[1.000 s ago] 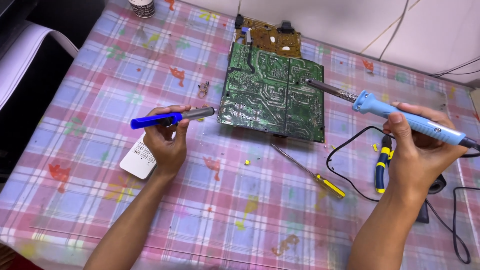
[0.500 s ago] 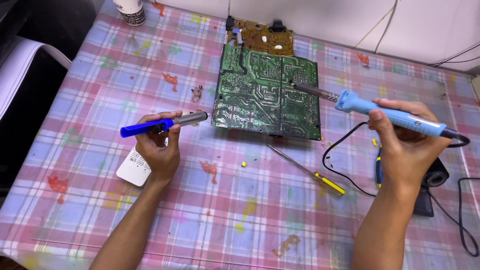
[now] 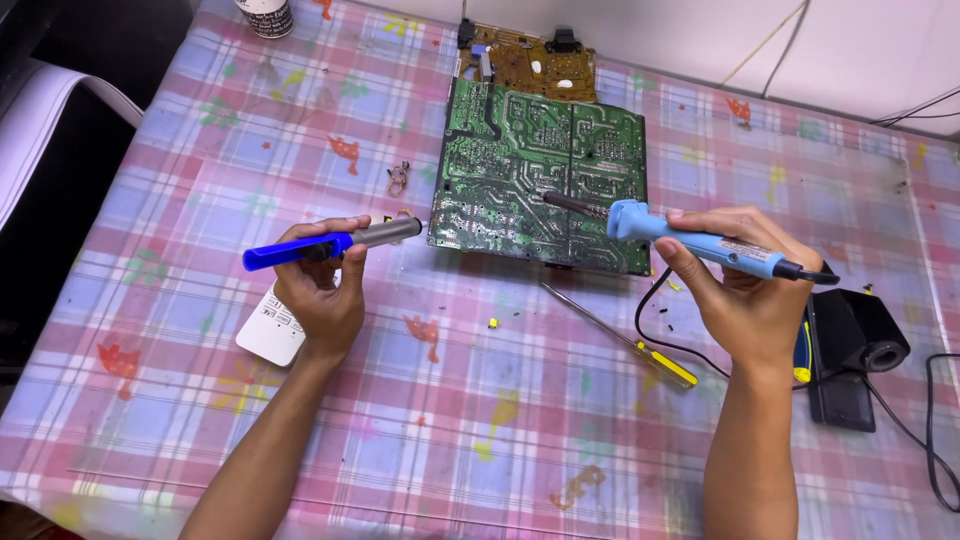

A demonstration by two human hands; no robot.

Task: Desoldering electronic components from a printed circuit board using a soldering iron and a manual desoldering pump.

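Observation:
My left hand [image 3: 322,285] grips a desoldering pump [image 3: 330,243] with a blue plunger end and a grey barrel, held level, its tip pointing right toward the board's left edge. My right hand [image 3: 735,285] holds a light-blue soldering iron [image 3: 700,240]; its dark metal tip rests over the solder side of a large green circuit board [image 3: 520,170]. The board lies flat on the checked tablecloth [image 3: 450,420]. A smaller brown circuit board [image 3: 530,55] sits just behind it.
A yellow-handled screwdriver [image 3: 620,335] lies in front of the board. A white flat device [image 3: 270,330] sits under my left wrist. A black stand [image 3: 850,350] and cables are at the right, a small jar [image 3: 265,15] at the back left, and small metal bits [image 3: 398,180] left of the board.
My right hand has moved the soldering iron left, bringing its tip from the board's right edge onto the board. My left hand with the pump stays near the board's left edge.

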